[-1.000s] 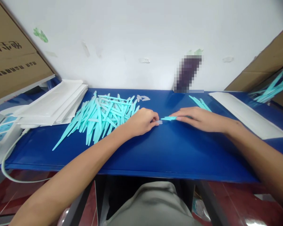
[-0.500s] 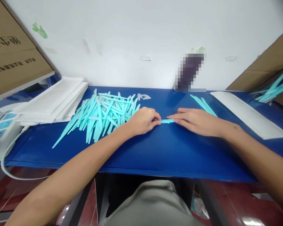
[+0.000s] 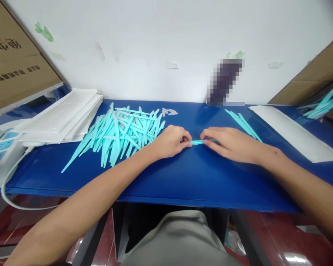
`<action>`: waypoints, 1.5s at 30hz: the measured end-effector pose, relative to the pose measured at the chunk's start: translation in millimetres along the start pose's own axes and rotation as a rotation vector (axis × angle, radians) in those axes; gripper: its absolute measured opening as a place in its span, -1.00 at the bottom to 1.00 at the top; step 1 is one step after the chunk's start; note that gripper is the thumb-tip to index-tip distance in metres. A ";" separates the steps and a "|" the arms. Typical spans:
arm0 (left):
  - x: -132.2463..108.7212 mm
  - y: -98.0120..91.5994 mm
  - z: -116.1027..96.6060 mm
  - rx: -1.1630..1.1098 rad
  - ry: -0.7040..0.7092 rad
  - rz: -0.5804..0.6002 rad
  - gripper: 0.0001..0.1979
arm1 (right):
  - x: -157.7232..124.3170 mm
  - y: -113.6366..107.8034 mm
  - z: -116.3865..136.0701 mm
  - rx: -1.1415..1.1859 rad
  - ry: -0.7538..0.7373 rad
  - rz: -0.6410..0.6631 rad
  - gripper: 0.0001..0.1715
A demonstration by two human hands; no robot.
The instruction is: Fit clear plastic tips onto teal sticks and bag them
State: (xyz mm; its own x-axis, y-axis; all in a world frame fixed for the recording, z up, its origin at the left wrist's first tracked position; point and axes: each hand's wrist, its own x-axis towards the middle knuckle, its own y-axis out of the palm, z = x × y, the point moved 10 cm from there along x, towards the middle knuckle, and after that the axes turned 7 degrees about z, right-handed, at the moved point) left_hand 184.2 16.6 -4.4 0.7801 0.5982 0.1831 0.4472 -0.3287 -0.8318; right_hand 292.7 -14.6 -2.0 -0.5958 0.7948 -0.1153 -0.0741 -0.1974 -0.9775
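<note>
Between my hands lie a few thin turquoise sticks [image 3: 197, 142], held level just over the blue table [image 3: 166, 177]. My left hand [image 3: 174, 142] pinches their left end between thumb and fingers. At the other end my right hand [image 3: 224, 142] closes its thumb and fingertips on the same sticks, hiding part of them. Left of my left hand spreads a large heap of turquoise sticks [image 3: 122, 135], some with pale, clear-looking tips. Behind my right hand rest several more turquoise sticks [image 3: 242, 123], side by side and slanted.
White paper sleeves [image 3: 61, 114] are stacked at the left, beside a white device with a cable [image 3: 5, 184]. Small clear pieces [image 3: 169, 111] lie behind the heap. A long white sleeve [image 3: 294, 133] lies at the right, near a cardboard box [image 3: 302, 74] and more turquoise sticks [image 3: 327, 101].
My right hand's fingers have curled in more around the sticks, and the thumb has drawn closer. My left hand has shifted slightly to the right. The view has tilted a little.
</note>
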 end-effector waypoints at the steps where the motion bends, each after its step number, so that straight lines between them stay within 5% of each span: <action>1: -0.1 -0.4 0.7 0.007 -0.004 0.000 -0.92 | -0.1 0.2 1.2 0.015 -0.016 0.006 -0.68; 21: 4.5 3.7 2.0 0.041 -0.005 -0.036 -0.90 | 7.9 11.4 0.9 0.026 -0.043 -0.121 -0.59; 28: 2.7 4.8 -15.3 0.499 0.138 0.023 -0.73 | 14.4 -0.7 11.9 -0.035 -0.031 -0.185 -0.51; 32: -4.6 -35.3 -5.0 0.676 0.139 -0.075 -0.63 | 1.7 -34.9 -19.3 -0.165 0.106 -0.359 -0.46; 34: -13.3 -68.4 11.7 0.702 0.066 -0.166 -0.62 | -14.7 -51.2 -65.6 -0.206 0.365 -0.407 -0.46; 36: -25.6 -101.5 33.5 0.709 -0.048 -0.251 -0.61 | -34.3 -54.4 -115.5 -0.233 0.633 -0.319 -0.44; 40: -52.3 -147.4 77.2 0.673 -0.305 -0.345 -0.68 | -60.1 -55.7 -164.3 -0.188 0.745 -0.232 -0.39; 45: -69.1 -160.8 116.2 0.617 -0.514 -0.250 -0.67 | -62.0 -42.7 -183.5 -0.105 0.736 -0.121 -0.50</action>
State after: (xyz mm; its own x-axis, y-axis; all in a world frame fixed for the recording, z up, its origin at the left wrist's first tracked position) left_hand 7.5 113.1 55.8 0.3265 0.9078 0.2632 0.1442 0.2274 -0.9631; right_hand 479.6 49.8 14.5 0.1029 0.9930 -0.0578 -0.0064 -0.0575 -0.9983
